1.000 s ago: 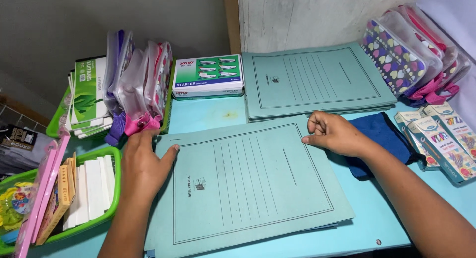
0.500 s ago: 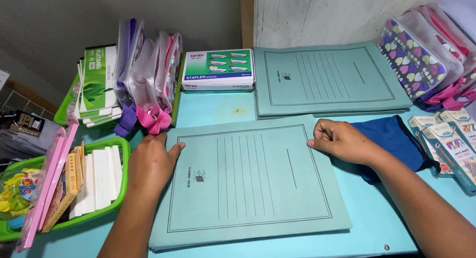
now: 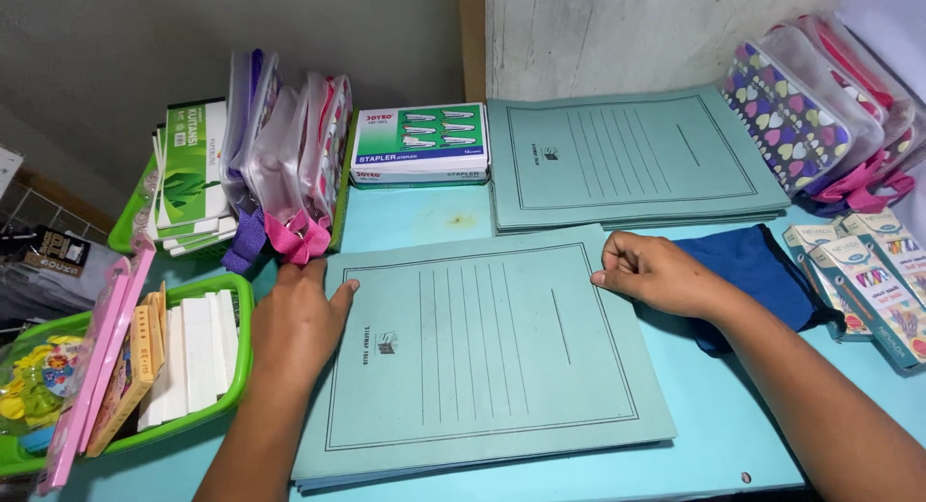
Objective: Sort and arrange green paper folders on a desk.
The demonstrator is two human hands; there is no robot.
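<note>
Folder stack (image 3: 482,357) – teal, flat; left hand (image 3: 294,324) fingers spread, right hand (image 3: 656,271) fingers curled at edges.

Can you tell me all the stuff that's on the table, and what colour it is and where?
near folders: a stack, count unclear, teal, front middle of the table
far folders: a stack, count unclear, teal, back middle by the wall
stapler box: one, green, blue and white, left of the far folders
pouches: several, clear with pink and purple trim, upright, back left
booklets: a stack, green and white, far left
basket: one, green, front left, holding white and yellow items
heart cases: several, heart-patterned with pink trim, back right
cloth: one, dark blue, under the right wrist
small boxes: several, teal, right edge
table: one, light blue
left hand: flat on the near folders' left edge
right hand: curled at their right corner
</note>
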